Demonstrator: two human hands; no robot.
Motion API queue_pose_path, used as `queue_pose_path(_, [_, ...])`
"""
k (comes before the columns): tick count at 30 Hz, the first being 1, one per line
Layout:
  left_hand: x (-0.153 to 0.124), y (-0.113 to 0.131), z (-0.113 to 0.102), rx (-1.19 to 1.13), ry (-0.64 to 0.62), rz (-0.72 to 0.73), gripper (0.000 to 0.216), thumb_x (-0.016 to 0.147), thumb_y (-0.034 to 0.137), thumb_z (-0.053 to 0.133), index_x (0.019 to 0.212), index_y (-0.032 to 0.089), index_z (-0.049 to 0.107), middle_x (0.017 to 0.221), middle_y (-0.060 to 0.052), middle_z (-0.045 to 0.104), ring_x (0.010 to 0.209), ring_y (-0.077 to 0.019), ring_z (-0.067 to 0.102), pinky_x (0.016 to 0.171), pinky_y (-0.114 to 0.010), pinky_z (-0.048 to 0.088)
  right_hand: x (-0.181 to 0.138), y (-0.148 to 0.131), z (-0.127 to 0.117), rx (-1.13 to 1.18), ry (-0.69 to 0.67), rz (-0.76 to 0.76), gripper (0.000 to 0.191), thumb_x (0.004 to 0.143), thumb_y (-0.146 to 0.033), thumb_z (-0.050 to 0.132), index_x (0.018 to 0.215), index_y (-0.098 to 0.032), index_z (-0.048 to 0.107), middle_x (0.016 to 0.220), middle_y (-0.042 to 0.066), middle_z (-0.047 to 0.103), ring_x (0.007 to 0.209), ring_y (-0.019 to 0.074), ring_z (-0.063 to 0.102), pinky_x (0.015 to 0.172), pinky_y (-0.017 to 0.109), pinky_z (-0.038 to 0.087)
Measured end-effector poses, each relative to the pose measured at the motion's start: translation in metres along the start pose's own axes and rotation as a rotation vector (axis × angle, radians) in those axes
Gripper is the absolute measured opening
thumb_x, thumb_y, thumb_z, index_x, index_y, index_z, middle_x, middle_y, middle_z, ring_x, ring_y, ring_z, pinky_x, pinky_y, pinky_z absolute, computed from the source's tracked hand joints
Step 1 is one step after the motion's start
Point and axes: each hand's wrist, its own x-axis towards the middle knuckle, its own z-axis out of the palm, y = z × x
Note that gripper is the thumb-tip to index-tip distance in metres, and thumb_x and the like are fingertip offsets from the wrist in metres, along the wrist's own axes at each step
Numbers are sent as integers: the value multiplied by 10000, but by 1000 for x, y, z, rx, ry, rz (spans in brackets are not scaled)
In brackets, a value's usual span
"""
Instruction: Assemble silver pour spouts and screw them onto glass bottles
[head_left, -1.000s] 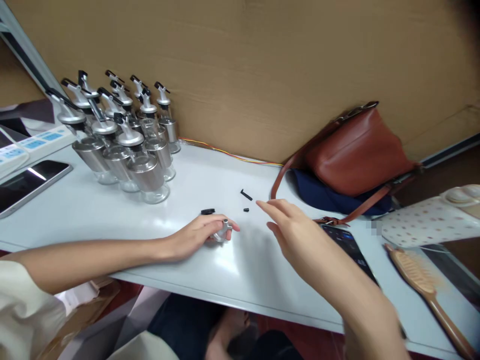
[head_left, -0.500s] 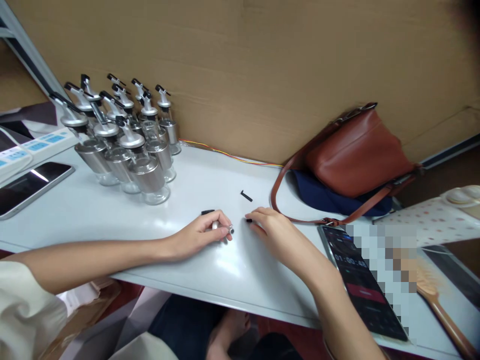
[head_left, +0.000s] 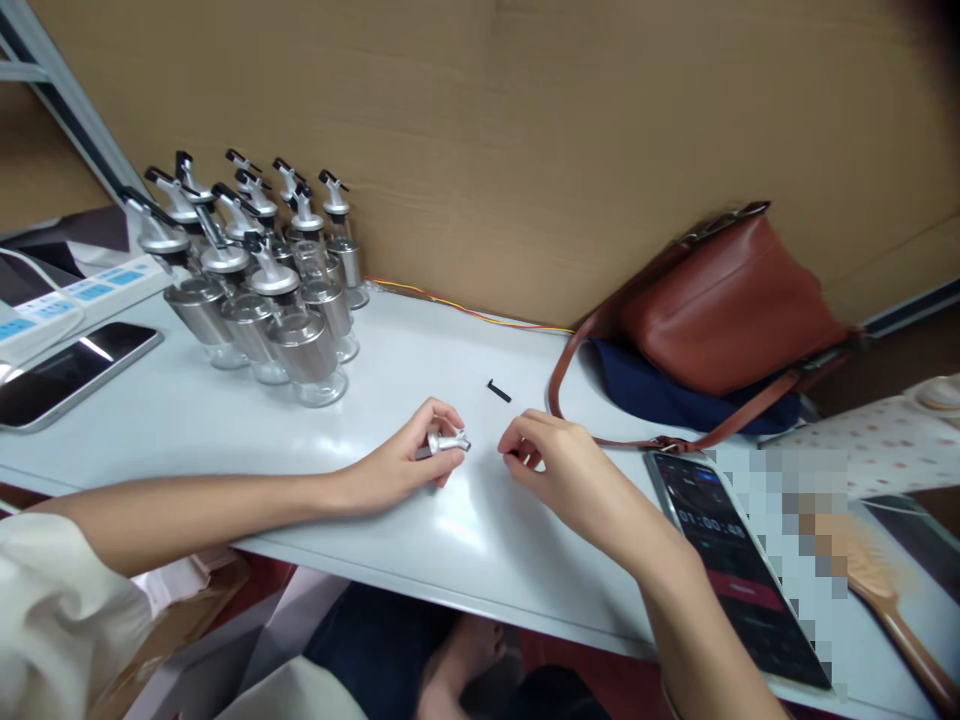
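On your far left the bottles point(head_left: 304, 345) stand in a cluster, and coming across from there, your left forearm lies low along the table point(head_left: 420, 350), leading to your left hand point(head_left: 405, 457). That hand is closed around the silver spout point(head_left: 448, 441), thumb along the near side, fingers curled over the top, nozzle end aimed to the right. Just beyond the gap between your hands lies the black lever point(head_left: 499, 391), untouched. Then your right hand point(head_left: 566, 462), wrist bent, fingers curled down, thumb and fingertip pinched on the small black piece point(head_left: 514, 456), only a dark speck of it showing. And here's the change from half a second ago: on the left, more of the spout's body now shows out of your grip; the lever stays put; on the right, your reaching fingers have drawn in and tightened their pinch.
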Motion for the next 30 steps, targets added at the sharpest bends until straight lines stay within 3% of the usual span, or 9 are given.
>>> queue_pose_path(3, [0,-1,0,-37,-5,39,240,860,292,582,1034,228,429,894,30,427,691,-96,441,659,-256,362,-1,-11,-4,154,116,-115,159,784,-27,573,749,-177,615,751,6,622,635,119,574,600,221,444])
queue_pose_path(7, [0,-3,0,-91,-51,29,244,891,296,535,1094,211,431,900,7,467,762,-125,459,723,-282,372,1,-17,2,246,222,-156,127,806,-70,600,756,-183,626,730,4,640,636,124,593,616,230,478])
queue_pose_path(10, [2,-4,1,-157,-50,48,287,858,266,589,1108,220,458,972,-10,498,836,-133,496,771,-286,385,4,-16,10,277,206,-145,128,798,-64,603,771,-178,654,756,16,656,665,133,636,641,240,509])
queue_pose_path(14, [3,-6,2,-278,-17,9,515,739,172,719,1173,249,453,1007,-5,510,895,-133,560,807,-285,421,6,-15,14,323,218,-143,131,790,-63,604,788,-174,674,776,30,677,683,140,662,645,237,527])
queue_pose_path(20, [1,-2,2,-372,-79,-72,425,646,138,786,937,191,480,818,13,631,794,-136,628,770,-300,446,5,-17,13,317,280,-110,105,803,-118,609,756,-191,668,746,27,703,630,144,651,604,246,531])
queue_pose_path(25, [1,-1,2,-386,-31,-53,432,630,134,797,930,187,491,800,23,639,775,-138,656,758,-297,462,6,-16,14,318,264,-84,104,794,-93,619,765,-178,669,740,27,702,630,139,654,609,236,526])
queue_pose_path(30, [1,-2,2,-395,-68,-62,425,631,107,789,911,189,480,790,18,666,773,-148,682,745,-298,482,6,-14,12,311,228,-101,116,789,-72,625,753,-177,657,715,18,691,625,139,650,585,230,502])
